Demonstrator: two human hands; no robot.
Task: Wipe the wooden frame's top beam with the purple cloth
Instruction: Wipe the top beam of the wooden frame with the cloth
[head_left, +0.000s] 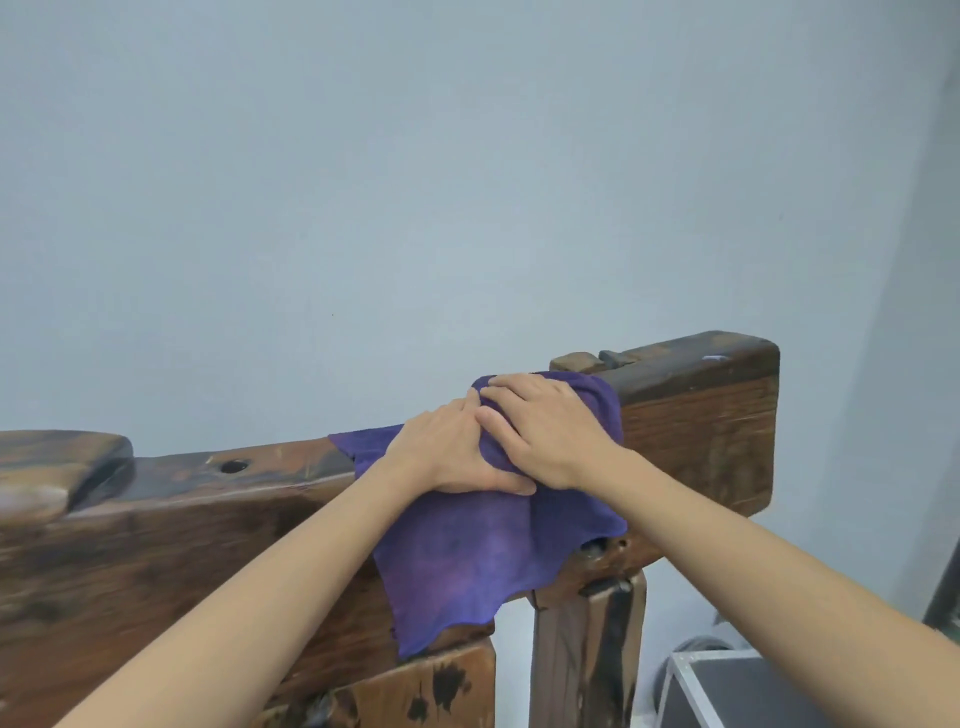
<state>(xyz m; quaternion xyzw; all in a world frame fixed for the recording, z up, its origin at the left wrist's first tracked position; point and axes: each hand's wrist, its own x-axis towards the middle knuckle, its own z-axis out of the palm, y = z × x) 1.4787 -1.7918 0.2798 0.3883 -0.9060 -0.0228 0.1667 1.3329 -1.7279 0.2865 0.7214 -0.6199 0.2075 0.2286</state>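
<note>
A dark, worn wooden frame's top beam (208, 499) runs across the view, rising to a thicker block at the right end (701, 415). The purple cloth (467, 561) is draped over the beam's top and hangs down its front face. My left hand (452, 452) presses flat on the cloth on top of the beam. My right hand (545, 431) lies beside it, fingers curled over a bunched fold of the cloth. The two hands touch.
A pale blue-grey wall (467, 182) stands behind the beam. Wooden posts (587, 654) support the beam from below. A dark case with a metal edge (727, 691) sits on the floor at the lower right. A small hole (234, 466) marks the beam's top at left.
</note>
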